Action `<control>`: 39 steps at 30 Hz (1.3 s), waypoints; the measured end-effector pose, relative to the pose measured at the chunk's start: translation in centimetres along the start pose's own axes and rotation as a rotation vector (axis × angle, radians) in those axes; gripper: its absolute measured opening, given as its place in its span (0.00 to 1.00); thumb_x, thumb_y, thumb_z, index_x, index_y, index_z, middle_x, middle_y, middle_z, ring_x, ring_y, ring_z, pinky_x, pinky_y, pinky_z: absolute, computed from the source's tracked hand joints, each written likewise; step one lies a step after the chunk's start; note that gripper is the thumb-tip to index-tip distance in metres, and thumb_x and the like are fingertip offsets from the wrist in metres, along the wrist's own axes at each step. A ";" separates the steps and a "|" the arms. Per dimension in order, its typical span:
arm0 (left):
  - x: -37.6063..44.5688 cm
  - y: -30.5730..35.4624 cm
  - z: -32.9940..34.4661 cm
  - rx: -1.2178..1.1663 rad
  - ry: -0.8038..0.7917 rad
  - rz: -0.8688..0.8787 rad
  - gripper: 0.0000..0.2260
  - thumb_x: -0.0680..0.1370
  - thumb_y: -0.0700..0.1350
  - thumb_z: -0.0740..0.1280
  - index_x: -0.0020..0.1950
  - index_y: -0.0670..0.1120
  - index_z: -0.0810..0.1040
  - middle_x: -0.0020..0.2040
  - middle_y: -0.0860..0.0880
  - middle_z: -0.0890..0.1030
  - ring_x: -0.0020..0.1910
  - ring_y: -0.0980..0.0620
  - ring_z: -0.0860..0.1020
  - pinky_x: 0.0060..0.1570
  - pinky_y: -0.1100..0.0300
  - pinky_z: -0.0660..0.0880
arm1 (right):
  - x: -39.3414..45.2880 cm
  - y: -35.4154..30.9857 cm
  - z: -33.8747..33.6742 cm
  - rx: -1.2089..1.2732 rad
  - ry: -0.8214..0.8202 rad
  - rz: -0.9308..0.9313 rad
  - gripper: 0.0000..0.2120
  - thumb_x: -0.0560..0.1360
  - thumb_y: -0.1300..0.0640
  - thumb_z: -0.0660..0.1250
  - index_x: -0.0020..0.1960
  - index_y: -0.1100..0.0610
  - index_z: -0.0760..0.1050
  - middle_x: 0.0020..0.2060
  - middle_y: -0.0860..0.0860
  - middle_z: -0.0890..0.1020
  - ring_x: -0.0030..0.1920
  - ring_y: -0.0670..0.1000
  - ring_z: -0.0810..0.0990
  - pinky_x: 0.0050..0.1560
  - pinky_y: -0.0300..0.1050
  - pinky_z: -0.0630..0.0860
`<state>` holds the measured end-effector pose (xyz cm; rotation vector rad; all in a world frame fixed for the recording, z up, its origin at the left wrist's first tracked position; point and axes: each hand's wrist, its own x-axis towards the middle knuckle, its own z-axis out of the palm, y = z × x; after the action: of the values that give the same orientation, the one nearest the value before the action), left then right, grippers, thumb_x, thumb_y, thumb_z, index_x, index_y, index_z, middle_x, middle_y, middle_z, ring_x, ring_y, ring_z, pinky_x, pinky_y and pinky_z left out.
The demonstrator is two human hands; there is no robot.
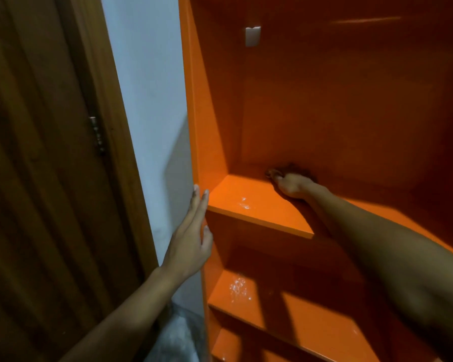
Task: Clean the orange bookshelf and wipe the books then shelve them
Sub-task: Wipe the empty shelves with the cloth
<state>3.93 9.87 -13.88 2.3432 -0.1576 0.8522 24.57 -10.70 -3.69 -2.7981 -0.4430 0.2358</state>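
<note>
The orange bookshelf (246, 205) fills the right half of the view, its compartments holding no books. My right hand (292, 186) reaches deep into the upper compartment and grips a dark cloth (289, 169) pressed against the shelf board near the back wall. My left hand (191, 241) lies with straight fingers against the outer front edge of the shelf's left side panel, beside the board's front corner. Shiny wet specks show on this board and on the board below (239, 287).
A white wall (147, 100) runs left of the shelf, and a dark wooden door (37, 152) with a hinge stands further left. A small white clip (253, 35) sits on the shelf's back panel. Something pale and crinkled lies on the floor below.
</note>
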 end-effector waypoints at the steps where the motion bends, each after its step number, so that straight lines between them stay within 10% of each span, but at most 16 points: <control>1: 0.0 0.0 0.0 0.003 0.000 -0.004 0.36 0.81 0.37 0.61 0.81 0.57 0.43 0.82 0.57 0.42 0.58 0.44 0.80 0.33 0.75 0.69 | 0.3 -0.8 0.3 0.021 -0.010 -0.020 0.25 0.85 0.45 0.44 0.58 0.56 0.76 0.63 0.58 0.74 0.55 0.55 0.77 0.55 0.45 0.71; 4: 0.1 -0.1 -0.1 0.009 0.006 -0.012 0.38 0.81 0.37 0.61 0.80 0.60 0.42 0.81 0.60 0.42 0.42 0.56 0.77 0.31 0.73 0.69 | 1.1 -2.7 0.7 0.088 -0.066 -0.063 0.28 0.85 0.44 0.43 0.70 0.61 0.70 0.70 0.60 0.71 0.69 0.59 0.71 0.69 0.53 0.64; 9: 0.1 -0.6 -0.3 0.019 0.020 -0.029 0.38 0.82 0.37 0.62 0.80 0.60 0.42 0.81 0.62 0.44 0.46 0.45 0.81 0.37 0.76 0.71 | 3.5 -3.1 1.9 0.185 -0.083 -0.180 0.24 0.79 0.32 0.41 0.44 0.45 0.68 0.38 0.44 0.67 0.37 0.44 0.65 0.46 0.47 0.66; 17: 0.2 -0.6 -1.0 0.020 0.031 -0.024 0.36 0.83 0.38 0.61 0.80 0.59 0.41 0.81 0.59 0.49 0.60 0.48 0.80 0.50 0.70 0.75 | -2.3 -7.8 1.5 -0.001 -0.070 -0.349 0.24 0.86 0.47 0.40 0.79 0.50 0.57 0.78 0.54 0.59 0.77 0.59 0.58 0.74 0.55 0.53; 21: 0.4 -0.5 -1.5 0.038 0.021 -0.033 0.34 0.83 0.40 0.60 0.81 0.55 0.43 0.79 0.58 0.54 0.59 0.48 0.80 0.50 0.72 0.75 | -3.2 -8.2 2.5 -0.118 -0.041 -0.386 0.25 0.84 0.44 0.40 0.79 0.47 0.54 0.80 0.51 0.55 0.78 0.60 0.55 0.76 0.61 0.51; 27: 0.5 -0.7 -2.0 0.046 0.021 -0.032 0.34 0.81 0.37 0.57 0.82 0.55 0.46 0.67 0.45 0.78 0.43 0.43 0.83 0.45 0.45 0.82 | -6.3 -8.9 4.4 -0.115 0.010 -0.562 0.24 0.84 0.43 0.47 0.79 0.48 0.57 0.80 0.52 0.53 0.78 0.57 0.55 0.76 0.52 0.52; 30: 1.0 -0.8 -2.7 0.027 0.038 -0.007 0.36 0.79 0.34 0.58 0.82 0.53 0.47 0.75 0.59 0.66 0.37 0.47 0.83 0.43 0.49 0.83 | -7.9 -9.0 5.9 -0.192 0.124 -0.620 0.22 0.83 0.44 0.51 0.76 0.47 0.60 0.79 0.53 0.59 0.75 0.62 0.62 0.72 0.58 0.61; 35: 1.3 -0.6 -3.5 0.049 0.078 0.022 0.33 0.80 0.33 0.60 0.82 0.48 0.50 0.76 0.53 0.68 0.37 0.49 0.83 0.40 0.57 0.81 | -10.7 -9.5 9.0 -0.372 0.373 -0.588 0.23 0.80 0.54 0.58 0.75 0.47 0.64 0.72 0.52 0.70 0.64 0.62 0.70 0.56 0.55 0.68; 39: 1.2 -0.4 -3.2 0.050 0.089 0.011 0.35 0.79 0.33 0.60 0.82 0.49 0.50 0.76 0.54 0.68 0.42 0.43 0.84 0.41 0.48 0.81 | -12.1 -8.6 9.0 -0.524 0.355 -0.664 0.30 0.73 0.56 0.45 0.69 0.48 0.73 0.69 0.52 0.74 0.62 0.62 0.73 0.54 0.56 0.70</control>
<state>3.24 12.24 -11.46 2.3471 -0.1134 0.9739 9.01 -4.43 -8.04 -2.8599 -1.4549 -0.5880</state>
